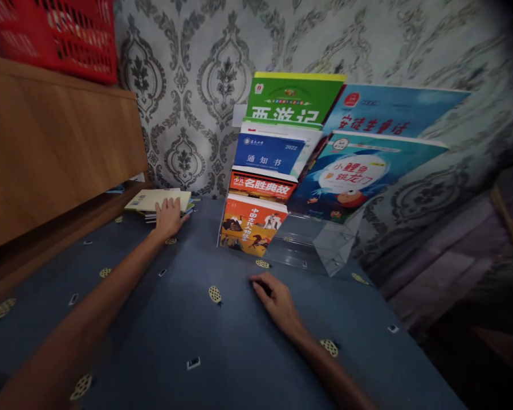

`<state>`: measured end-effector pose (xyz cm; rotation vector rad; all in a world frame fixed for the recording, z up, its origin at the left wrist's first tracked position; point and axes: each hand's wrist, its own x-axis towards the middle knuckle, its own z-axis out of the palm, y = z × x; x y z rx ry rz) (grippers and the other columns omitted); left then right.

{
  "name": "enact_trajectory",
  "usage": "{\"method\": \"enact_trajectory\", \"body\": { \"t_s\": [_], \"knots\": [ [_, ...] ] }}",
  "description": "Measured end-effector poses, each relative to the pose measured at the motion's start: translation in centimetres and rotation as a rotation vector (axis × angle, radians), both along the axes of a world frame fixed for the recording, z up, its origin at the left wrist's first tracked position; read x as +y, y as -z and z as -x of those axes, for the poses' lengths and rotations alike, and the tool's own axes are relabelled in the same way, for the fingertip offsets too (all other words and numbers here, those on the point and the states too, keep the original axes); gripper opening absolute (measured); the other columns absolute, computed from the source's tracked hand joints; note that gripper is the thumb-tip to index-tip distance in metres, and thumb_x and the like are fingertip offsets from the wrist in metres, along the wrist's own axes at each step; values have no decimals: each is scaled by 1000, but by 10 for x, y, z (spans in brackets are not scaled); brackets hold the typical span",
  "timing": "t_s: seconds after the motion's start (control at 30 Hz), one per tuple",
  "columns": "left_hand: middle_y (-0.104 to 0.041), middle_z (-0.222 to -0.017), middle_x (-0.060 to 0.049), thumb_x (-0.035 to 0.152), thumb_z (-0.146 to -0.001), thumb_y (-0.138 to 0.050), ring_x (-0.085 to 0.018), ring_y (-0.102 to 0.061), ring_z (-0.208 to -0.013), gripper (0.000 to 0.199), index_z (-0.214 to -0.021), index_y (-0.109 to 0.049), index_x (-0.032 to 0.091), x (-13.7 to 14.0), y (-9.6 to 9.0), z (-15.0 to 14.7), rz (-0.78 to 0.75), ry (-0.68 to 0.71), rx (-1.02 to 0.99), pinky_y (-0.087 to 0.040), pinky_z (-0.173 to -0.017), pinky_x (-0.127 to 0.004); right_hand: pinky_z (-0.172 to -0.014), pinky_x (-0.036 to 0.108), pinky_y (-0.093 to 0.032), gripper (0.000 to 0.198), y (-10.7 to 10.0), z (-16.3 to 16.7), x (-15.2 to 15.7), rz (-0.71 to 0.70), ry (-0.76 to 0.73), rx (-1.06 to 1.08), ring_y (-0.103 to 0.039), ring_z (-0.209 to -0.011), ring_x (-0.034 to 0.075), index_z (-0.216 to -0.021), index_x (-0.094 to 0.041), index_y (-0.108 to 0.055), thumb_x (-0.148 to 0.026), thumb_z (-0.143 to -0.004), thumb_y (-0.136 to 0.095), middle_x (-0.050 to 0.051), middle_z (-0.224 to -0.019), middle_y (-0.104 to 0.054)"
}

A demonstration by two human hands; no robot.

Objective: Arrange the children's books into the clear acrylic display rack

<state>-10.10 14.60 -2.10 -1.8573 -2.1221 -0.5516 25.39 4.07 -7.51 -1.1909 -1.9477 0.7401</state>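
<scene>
My left hand (169, 217) is at a stack of books by the wooden cabinet. Its fingers lie over the pale yellow book (143, 198) on top, with the thumb lower at the near right edge. Several thinner books (150, 217) show beneath it. My right hand (277, 299) rests on the blue tablecloth, fingers loosely bent and thumb apart, holding nothing. Beyond it stands a clear tiered book rack (331, 247). An orange book (254, 225), a red book (260, 187), a dark blue booklet (267, 155) and a green book (294, 97) fill its left column.
On the rack's right side, a teal fish-picture book (359, 176) stands before a light blue book (389, 111). A wooden cabinet (60, 142) bounds the left, bearing a red plastic basket (106, 51). Patterned wallpaper (183, 114) covers the wall behind; grey fabric (436, 273) hangs at right.
</scene>
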Motion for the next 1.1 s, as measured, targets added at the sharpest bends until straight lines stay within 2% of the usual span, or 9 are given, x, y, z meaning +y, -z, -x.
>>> {"method": "enact_trajectory", "body": {
  "t_s": [0.1, 0.2, 0.37, 0.43, 0.6, 0.77, 0.9, 1.0, 1.1],
  "knots": [
    [-63, -132, -26, 40, -100, -44, -40, -52, -127, 44, -129, -58, 10, 10, -2, 0, 60, -10, 49, -23, -111, -65, -80, 41, -56, 29, 0, -2, 0, 10, -11, 26, -72, -90, 28, -94, -25, -74, -44, -88, -52, 7, -94, -77],
    [-68, -125, -25, 38, -101, -42, -38, -59, -119, 40, -118, -65, 10, 11, -7, 2, 100, 18, 111, -24, -112, -59, -80, 41, -57, 29, 1, -6, 1, 21, -15, 30, -72, -91, 28, -95, -25, -74, -43, -88, -52, 7, -95, -77],
    [-73, -111, -24, 30, -104, -32, -34, -68, -105, 42, -111, -68, 10, 2, -15, 8, 141, 64, 179, -40, -94, -44, -80, 41, -57, 30, 2, -7, 1, 20, -23, 34, -72, -91, 28, -95, -25, -74, -44, -88, -52, 7, -95, -77],
    [-72, -112, -23, 33, -105, -31, -34, -67, -107, 43, -113, -67, 11, -5, -16, 11, 142, 80, 202, -40, -93, -43, -81, 42, -56, 30, 3, -7, 0, 19, -23, 40, -72, -91, 28, -94, -25, -74, -44, -88, -52, 7, -94, -77],
    [-64, -131, -22, 45, -101, -46, -36, -57, -123, 42, -126, -60, 14, -17, -15, 19, 136, 84, 245, -38, -97, -44, -82, 41, -56, 29, 1, -8, -2, 27, -37, 35, -72, -91, 28, -95, -25, -75, -43, -89, -52, 7, -95, -77],
    [-65, -124, -26, 35, -102, -41, -39, -59, -117, 38, -119, -63, 8, -12, -22, 17, 174, 64, 311, -41, -93, -48, -83, 41, -56, 28, 2, -9, -2, -8, -50, 16, -72, -90, 28, -94, -24, -75, -39, -89, -52, 7, -94, -77],
    [-68, -119, -25, 22, -102, -40, -36, -65, -110, 33, -116, -65, 8, -12, -31, 13, 220, 101, 386, -44, -91, -44, -85, 42, -55, 28, 3, -9, -3, -37, -59, -35, -71, -92, 27, -95, -24, -75, -37, -91, -51, 8, -95, -76],
    [-70, -115, -24, 8, -96, -42, -33, -68, -106, 30, -113, -66, 7, -26, -38, 9, 247, 138, 445, -46, -87, -40, -87, 41, -54, 27, 1, -9, -5, -71, -89, -59, -70, -93, 26, -96, -23, -73, -35, -93, -50, 8, -96, -75],
    [-71, -110, -23, 1, -93, -43, -32, -70, -101, 31, -112, -67, 4, -58, -39, 0, 267, 201, 513, -48, -85, -39, -85, 40, -54, 25, -2, -10, -6, -105, -113, -68, -69, -92, 25, -96, -22, -72, -33, -95, -49, 8, -96, -74]
  ]
}}
